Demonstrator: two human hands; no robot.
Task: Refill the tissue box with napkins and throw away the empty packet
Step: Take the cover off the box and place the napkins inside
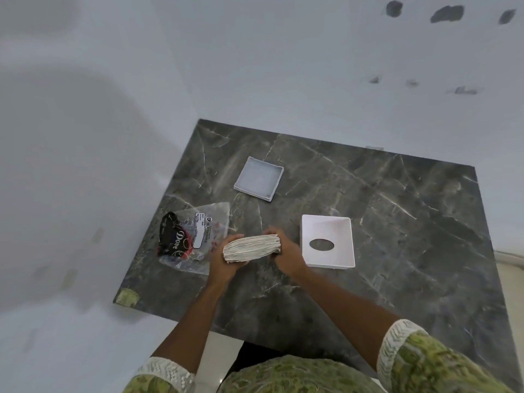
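The person holds the napkins as 1 thick stack between both hands, above the table, between the packet and the box. The left hand cups the stack's near-left end from below, fingers curled up around it; the right hand clamps the right end, thumb over the top. Both hands are closed on the stack, and the left end fans slightly where the sheets loosen.

The stack looks light, soft and compressible, likely to splay or shed sheets if gripped at 1 end only. Squeezing it at 2 opposite ends, as now, probably suits it best.

The box is white, square, stiff-walled plastic, lying with its oval slot face down on the table, open side up. The lid, a shallow square translucent tray, lies apart, farther from the person. The packet is thin, clear, crinkled film with a dark printed patch; it lies flat and emptied, looks slippery and weightless, and could be pinched anywhere. The table is dark, polished, veined stone.
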